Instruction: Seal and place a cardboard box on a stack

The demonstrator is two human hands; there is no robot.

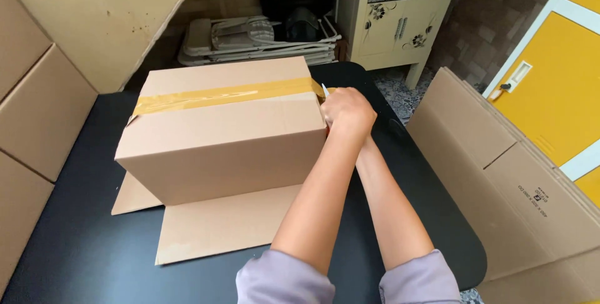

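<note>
Reaching forward with both arms, we have our hands bunched together at the right-hand end of the cardboard box (222, 129), where the brown tape strip (225, 96) comes to the top edge. The left hand (347, 114) lies on top and is curled closed around something at that corner; a small white and red part, which may belong to a tape tool (325, 91), pokes out beside its knuckles, but we cannot make out what it is. The right hand (369, 144) is tucked beneath the left one and hidden by it, so we cannot tell whether it is gripping or loose.

The box lies to the left of our hands and slightly away from us, with its long axis running crosswise, left to right. The tape follows that same axis along the top, so its whole length stretches leftward from our hands. Both hands sit at the same end, with the left one closer to the tape.

The box rests on a black table (81, 241), with its lower flaps (219, 222) spread flat toward us. Flattened cartons (500, 172) lean off to our right.
</note>
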